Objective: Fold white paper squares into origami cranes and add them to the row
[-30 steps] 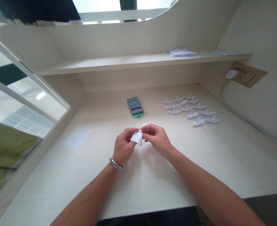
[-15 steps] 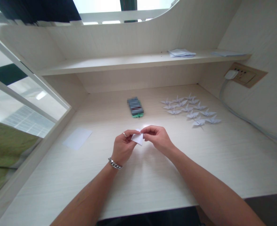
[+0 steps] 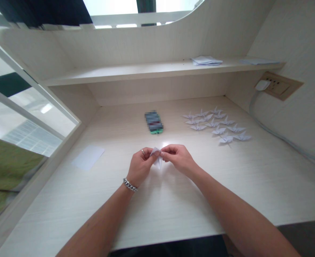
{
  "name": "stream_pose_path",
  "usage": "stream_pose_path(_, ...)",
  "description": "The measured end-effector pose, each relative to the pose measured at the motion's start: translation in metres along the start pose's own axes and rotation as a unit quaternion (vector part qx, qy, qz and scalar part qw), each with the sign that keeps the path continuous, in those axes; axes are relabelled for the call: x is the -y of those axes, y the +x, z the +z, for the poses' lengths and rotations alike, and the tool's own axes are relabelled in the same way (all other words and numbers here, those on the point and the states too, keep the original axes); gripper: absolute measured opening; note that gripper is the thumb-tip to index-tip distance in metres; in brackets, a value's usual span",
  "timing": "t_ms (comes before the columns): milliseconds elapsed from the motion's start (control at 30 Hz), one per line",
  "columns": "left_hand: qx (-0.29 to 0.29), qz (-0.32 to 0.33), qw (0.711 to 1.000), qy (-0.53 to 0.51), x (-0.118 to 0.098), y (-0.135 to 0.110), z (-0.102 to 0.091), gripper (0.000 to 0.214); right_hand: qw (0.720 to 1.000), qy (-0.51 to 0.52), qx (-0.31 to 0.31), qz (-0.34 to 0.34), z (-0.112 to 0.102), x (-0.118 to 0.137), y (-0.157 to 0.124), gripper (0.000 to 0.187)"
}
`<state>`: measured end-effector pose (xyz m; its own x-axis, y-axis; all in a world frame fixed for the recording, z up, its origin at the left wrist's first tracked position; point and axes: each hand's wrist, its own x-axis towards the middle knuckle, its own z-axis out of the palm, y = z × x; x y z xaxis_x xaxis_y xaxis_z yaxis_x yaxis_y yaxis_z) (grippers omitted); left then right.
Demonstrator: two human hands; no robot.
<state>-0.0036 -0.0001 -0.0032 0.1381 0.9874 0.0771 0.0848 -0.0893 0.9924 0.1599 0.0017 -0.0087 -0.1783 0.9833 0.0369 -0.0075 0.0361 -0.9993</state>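
Note:
A small folded piece of white paper (image 3: pixel 158 163) is held above the desk between my two hands. My left hand (image 3: pixel 141 165), with a ring and a chain bracelet, pinches it from the left, thumb lying across its front. From the right, the thumb and forefinger of my right hand (image 3: pixel 179 157) are closed on the paper's edge. The fingertips of both hands nearly meet and cover part of the folds. Several folded white paper cranes (image 3: pixel 218 130) stand in a group at the right rear of the desk.
A flat white paper sheet (image 3: pixel 88 157) lies on the desk at the left. Beyond my hands is a phone-like object with a green edge (image 3: pixel 154 122), its face blurred. Papers (image 3: pixel 206 60) rest on the shelf (image 3: pixel 136 73). A cable (image 3: pixel 283 139) runs from the wall socket (image 3: pixel 283 86).
My left thumb has moved up and over the front of the paper. The paper has turned, now showing a narrower, pointed shape downward. My right hand has stayed nearly in place.

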Motion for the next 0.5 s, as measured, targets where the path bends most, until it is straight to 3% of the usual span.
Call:
stream_pose_path(233, 0.003, -0.047, 0.998, -0.033, 0.0054, 0.0013, 0.0010, 0.028, 0.999, -0.032, -0.001, 0.011, 0.0050, -0.0014, -0.0010, 0.027)
stream_pose_path(400, 0.021, -0.091, 0.972, -0.215, 0.0017, 0.0008, 0.0035, 0.029, 1.000, 0.002, -0.020, 0.022, 0.0053, -0.0029, 0.0014, 0.029)
stream_pose_path(500, 0.023, -0.113, 0.958, -0.264, 0.0001, 0.0009, 0.0038, 0.024, 0.999, 0.029, -0.030, 0.024, 0.0044, -0.0042, 0.0025, 0.032)
